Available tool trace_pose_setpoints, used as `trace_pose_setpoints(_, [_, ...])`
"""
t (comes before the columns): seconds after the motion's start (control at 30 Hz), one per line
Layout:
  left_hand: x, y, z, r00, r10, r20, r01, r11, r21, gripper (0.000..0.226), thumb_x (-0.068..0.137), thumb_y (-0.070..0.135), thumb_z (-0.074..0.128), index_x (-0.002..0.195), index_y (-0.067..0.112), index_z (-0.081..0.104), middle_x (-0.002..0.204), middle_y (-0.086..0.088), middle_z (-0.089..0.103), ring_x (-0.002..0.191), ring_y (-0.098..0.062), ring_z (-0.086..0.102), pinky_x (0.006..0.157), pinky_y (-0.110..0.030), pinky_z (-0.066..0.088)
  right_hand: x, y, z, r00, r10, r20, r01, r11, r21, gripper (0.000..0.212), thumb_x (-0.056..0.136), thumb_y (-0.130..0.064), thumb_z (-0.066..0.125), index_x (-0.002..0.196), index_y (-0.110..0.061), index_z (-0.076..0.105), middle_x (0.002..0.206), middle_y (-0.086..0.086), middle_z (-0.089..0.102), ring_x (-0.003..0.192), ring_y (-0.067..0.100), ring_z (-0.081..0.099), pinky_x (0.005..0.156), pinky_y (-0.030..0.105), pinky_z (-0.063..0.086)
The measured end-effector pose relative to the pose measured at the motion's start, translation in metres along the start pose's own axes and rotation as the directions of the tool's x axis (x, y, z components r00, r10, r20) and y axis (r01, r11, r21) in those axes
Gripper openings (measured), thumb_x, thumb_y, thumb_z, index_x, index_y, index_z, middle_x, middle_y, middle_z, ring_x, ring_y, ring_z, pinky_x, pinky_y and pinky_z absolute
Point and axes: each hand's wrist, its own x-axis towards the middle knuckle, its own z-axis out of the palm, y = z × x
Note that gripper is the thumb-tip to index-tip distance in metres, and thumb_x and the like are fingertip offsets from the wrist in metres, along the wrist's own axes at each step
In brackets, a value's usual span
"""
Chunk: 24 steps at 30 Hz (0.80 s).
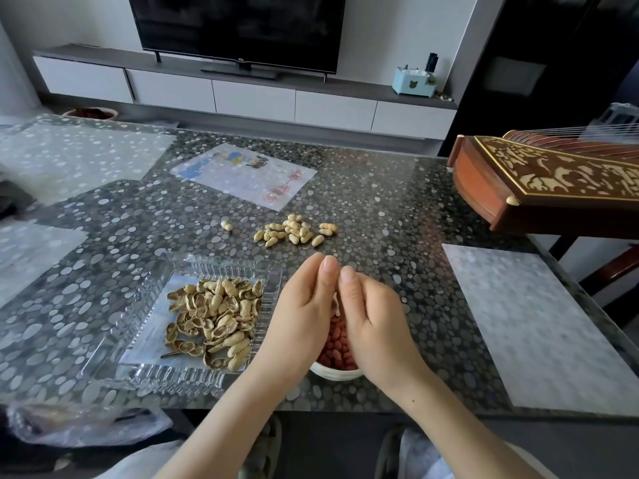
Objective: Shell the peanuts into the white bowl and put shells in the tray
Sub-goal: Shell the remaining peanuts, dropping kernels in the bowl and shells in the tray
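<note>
One pebble-patterned table (pixel 380 209), peanuts (pixel 294 231), television (pixel 238 25) beyond.

television (pixel 238 25), zither (pixel 553 181), blue organiser (pixel 413 83)

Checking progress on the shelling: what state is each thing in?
Tray: holds a heap of shells.
Bowl: holds red kernels, half hidden by the hands.
Peanut pile: unshelled, beyond the hands.
Left hand: fingers curled, over bowl, contents hidden.
Right hand: same, thumb beside left thumb.
TV: off.
</note>
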Motion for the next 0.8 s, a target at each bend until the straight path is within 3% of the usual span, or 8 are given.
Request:
trace_pose_setpoints(0.13, [0.000,-0.002,0.001,0.997,0.048,-0.057,-0.043,0.996,0.077,0.039,0.096,0.038,0.035,0.075,0.007,0.045,0.064,0.003,0.042,0.060,-0.011,0.038,0.057,-0.039,0.035,0.000,-0.006,0.001,0.992,0.123,-0.015,-0.121,0.988,0.094,0.045,0.101,-0.025,0.033,0.058,-0.030,0.043,0.043,-0.017,0.047,0.043,0.000,0.044,0.046,0.011,0.031])
trace_pose_setpoints(0.3, [0.002,-0.006,-0.004,1.000,0.005,-0.005,-0.005,0.999,0.044,0.038,0.097,0.036,0.036,0.077,0.005,0.048,0.060,0.011,0.047,0.059,-0.008,0.042,0.062,-0.036,0.038,0.005,-0.002,-0.004,0.948,0.313,0.053,-0.318,0.932,0.175,0.048,0.101,-0.033,0.034,0.058,-0.016,0.043,0.047,-0.012,0.040,0.045,0.002,0.038,0.048,0.015,0.032])
trace_pose_setpoints(0.43, [0.006,-0.009,-0.009,0.995,-0.088,0.042,0.088,0.996,-0.001,0.042,0.092,0.045,0.041,0.084,0.006,0.055,0.064,0.009,0.050,0.064,-0.011,0.045,0.070,-0.041,0.042,0.009,0.004,-0.010,0.815,0.518,0.259,-0.579,0.720,0.383,0.048,0.101,-0.040,0.038,0.060,-0.015,0.043,0.047,-0.006,0.035,0.040,0.008,0.031,0.044,0.022,0.026])
trace_pose_setpoints(0.53, [0.007,-0.009,-0.011,0.991,-0.129,0.040,0.129,0.992,0.009,0.047,0.086,0.050,0.041,0.084,0.005,0.055,0.062,0.011,0.046,0.062,-0.009,0.041,0.067,-0.035,0.038,0.013,0.008,-0.018,0.744,0.566,0.354,-0.664,0.572,0.482,0.049,0.101,-0.037,0.037,0.057,-0.016,0.040,0.044,-0.006,0.026,0.039,0.009,0.021,0.041,0.021,0.018])
trace_pose_setpoints(0.63, [0.009,-0.008,-0.010,0.995,-0.094,0.032,0.083,0.964,0.252,0.046,0.094,0.045,0.041,0.080,0.003,0.052,0.060,0.010,0.044,0.057,-0.008,0.039,0.062,-0.027,0.034,0.016,0.017,-0.027,0.741,0.605,0.292,-0.667,0.610,0.428,0.048,0.101,-0.038,0.038,0.057,-0.017,0.040,0.045,-0.005,0.025,0.039,0.009,0.019,0.040,0.022,0.015])
trace_pose_setpoints(0.73, [0.010,-0.008,-0.010,0.999,-0.017,0.036,-0.011,0.746,0.666,0.042,0.097,0.045,0.038,0.077,0.012,0.055,0.067,0.006,0.059,0.061,-0.007,0.051,0.056,-0.021,0.036,0.020,0.024,-0.037,0.775,0.605,0.182,-0.628,0.703,0.334,0.049,0.100,-0.036,0.037,0.056,-0.016,0.036,0.045,-0.003,0.024,0.038,0.011,0.017,0.041,0.023,0.012])
trace_pose_setpoints(0.8, [0.012,-0.010,-0.010,0.999,-0.001,0.036,-0.028,0.610,0.792,0.044,0.095,0.050,0.037,0.074,0.015,0.053,0.068,0.003,0.060,0.060,-0.008,0.050,0.051,-0.019,0.032,0.021,0.027,-0.040,0.789,0.597,0.146,-0.610,0.734,0.299,0.050,0.101,-0.036,0.037,0.056,-0.014,0.034,0.045,-0.001,0.022,0.038,0.011,0.015,0.043,0.024,0.011])
